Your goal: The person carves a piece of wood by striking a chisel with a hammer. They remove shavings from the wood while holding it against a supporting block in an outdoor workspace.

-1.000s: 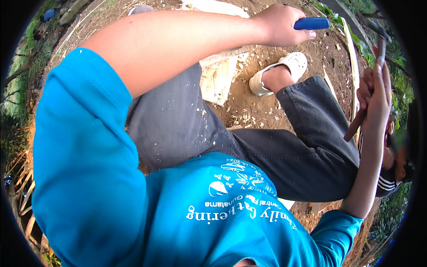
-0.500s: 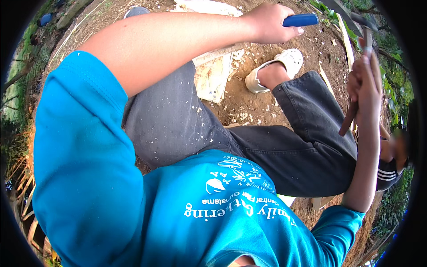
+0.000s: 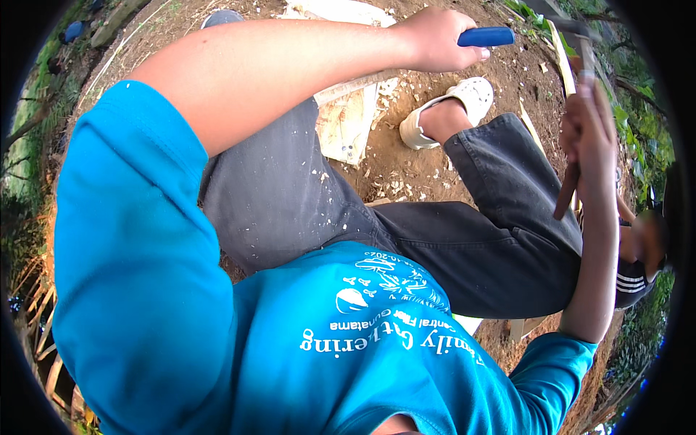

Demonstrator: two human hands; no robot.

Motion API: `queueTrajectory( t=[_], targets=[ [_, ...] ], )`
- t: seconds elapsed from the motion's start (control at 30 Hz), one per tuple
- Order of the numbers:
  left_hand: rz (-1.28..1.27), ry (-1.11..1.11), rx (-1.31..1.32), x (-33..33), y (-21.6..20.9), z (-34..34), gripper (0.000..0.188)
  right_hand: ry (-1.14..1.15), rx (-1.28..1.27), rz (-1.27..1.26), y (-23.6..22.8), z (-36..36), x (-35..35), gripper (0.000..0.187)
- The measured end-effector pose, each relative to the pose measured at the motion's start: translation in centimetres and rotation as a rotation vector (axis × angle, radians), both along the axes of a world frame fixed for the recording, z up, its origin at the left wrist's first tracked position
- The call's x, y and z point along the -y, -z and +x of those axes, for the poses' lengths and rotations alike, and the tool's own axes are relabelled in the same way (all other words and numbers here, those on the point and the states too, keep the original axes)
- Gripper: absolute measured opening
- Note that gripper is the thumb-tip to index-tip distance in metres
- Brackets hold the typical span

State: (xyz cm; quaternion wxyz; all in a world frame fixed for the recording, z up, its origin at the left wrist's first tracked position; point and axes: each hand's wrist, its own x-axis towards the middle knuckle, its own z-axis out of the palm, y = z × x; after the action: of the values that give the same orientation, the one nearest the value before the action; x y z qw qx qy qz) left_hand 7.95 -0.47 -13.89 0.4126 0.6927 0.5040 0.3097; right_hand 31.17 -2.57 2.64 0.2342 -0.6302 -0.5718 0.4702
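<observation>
My left hand [image 3: 435,40] reaches across the top of the view, its fingers wrapped round the blue handle [image 3: 489,36] of a tool. Its other end is hidden, so I cannot tell its kind. On the far right my right hand [image 3: 591,134] grips a hammer [image 3: 569,188] by its brownish handle. The hammer's dark head [image 3: 576,29] is raised above the fist, slightly blurred, to the right of the blue handle and apart from it. Beneath my left forearm lies a pale piece of wood [image 3: 341,130], partly covered by the arm and my knee.
Wood chips [image 3: 395,192] are scattered over the brown soil and my dark trousers [image 3: 275,188]. My foot in a cream clog [image 3: 475,101] stands beside the wood. Long pale strips [image 3: 562,61] lie near green plants at right. Part of another person [image 3: 638,264] shows at the right edge.
The hammer and my right hand have shifted slightly up and left. My left hand and the blue handle have hardly moved.
</observation>
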Motion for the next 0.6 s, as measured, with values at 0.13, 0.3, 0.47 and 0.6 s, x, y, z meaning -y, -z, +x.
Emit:
queueTrajectory(
  t=[0.13,0.3,0.47,0.6],
  targets=[
    [0.019,0.036,-0.085,1.1,0.3,-0.1,0.041,-0.055,0.078,-0.079,0.3,-0.7,0.9,0.034],
    [0.023,0.053,-0.07,0.5,-0.2,-0.5,0.041,-0.047,-0.102,-0.093,-0.2,-0.3,0.1,0.039],
    [0.051,-0.043,0.055,-0.5,-3.2,0.2,0.039,-0.131,-0.098,-0.091,-1.1,-0.7,0.5,0.043],
    [0.074,-0.066,0.32,0.4,-6.2,-0.8,0.029,-0.092,-0.078,-0.086,-1.8,-0.9,0.4,0.046]
  ],
)
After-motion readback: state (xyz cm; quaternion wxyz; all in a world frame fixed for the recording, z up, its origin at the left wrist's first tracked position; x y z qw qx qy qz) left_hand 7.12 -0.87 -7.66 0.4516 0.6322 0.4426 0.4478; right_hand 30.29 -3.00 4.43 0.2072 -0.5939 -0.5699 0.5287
